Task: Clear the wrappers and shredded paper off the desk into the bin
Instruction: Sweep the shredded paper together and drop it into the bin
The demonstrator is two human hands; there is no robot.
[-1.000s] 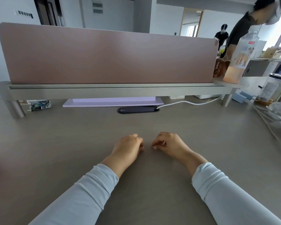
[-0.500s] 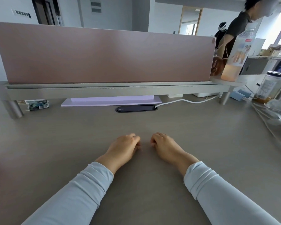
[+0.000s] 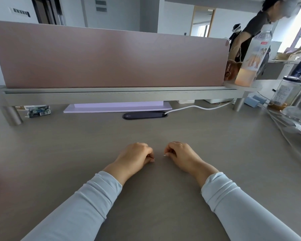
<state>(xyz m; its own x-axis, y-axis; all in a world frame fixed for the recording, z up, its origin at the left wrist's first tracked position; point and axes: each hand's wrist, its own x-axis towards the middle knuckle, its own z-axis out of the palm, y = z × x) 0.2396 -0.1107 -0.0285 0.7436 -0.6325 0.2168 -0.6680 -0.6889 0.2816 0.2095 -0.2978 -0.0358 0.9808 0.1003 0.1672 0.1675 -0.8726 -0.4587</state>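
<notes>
My left hand point(image 3: 135, 158) and my right hand point(image 3: 180, 156) rest side by side on the grey desk point(image 3: 59, 153), a small gap between them. Both have their fingers curled under, knuckles up, and neither holds anything. A small dark printed packet point(image 3: 37, 111) lies at the far left under the raised shelf. No shredded paper and no bin show in this view.
A pink divider panel point(image 3: 111, 58) stands on the shelf across the back. A black cable port point(image 3: 144, 115) with a white cable sits below it. At the right are a plastic bottle point(image 3: 255, 56), a glass jar point(image 3: 287, 93) and loose cables point(image 3: 285, 129). A person point(image 3: 250, 32) stands behind.
My hands stay on the desk, almost unmoved. The view has shifted slightly, and the person at the back right has moved.
</notes>
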